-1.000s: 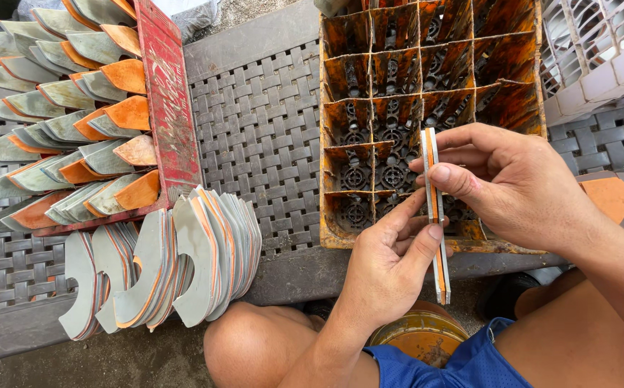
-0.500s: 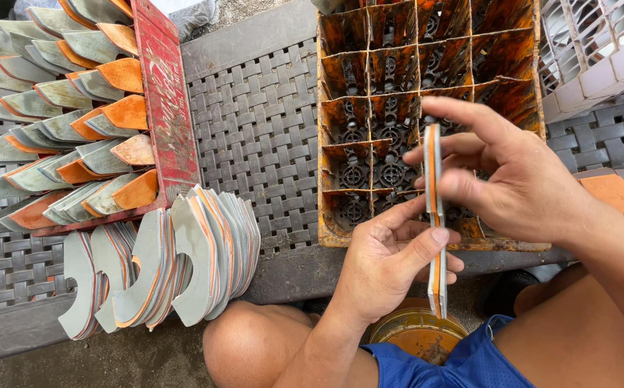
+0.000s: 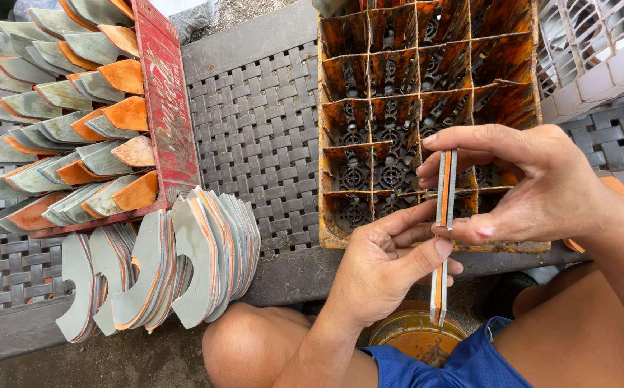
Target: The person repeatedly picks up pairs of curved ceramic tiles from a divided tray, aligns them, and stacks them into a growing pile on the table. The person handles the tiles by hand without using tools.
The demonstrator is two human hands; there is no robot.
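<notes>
The thin grey-and-orange strips [image 3: 444, 215] stand edge-on, pinched between the right hand's [image 3: 534, 190] thumb and forefinger at their upper part, and pressed by the left hand's [image 3: 384, 262] thumb lower down. Below the fingers sits a round tin [image 3: 416, 338] of brownish paste. Beyond them, an orange divided crate [image 3: 412, 108] holds small dark metal fittings.

Grey-and-orange curved sole pieces [image 3: 161, 269] fan along my woven grey plastic table's [image 3: 258, 136] near edge; an orange divided crate [image 3: 412, 72] sits at its far right.
</notes>
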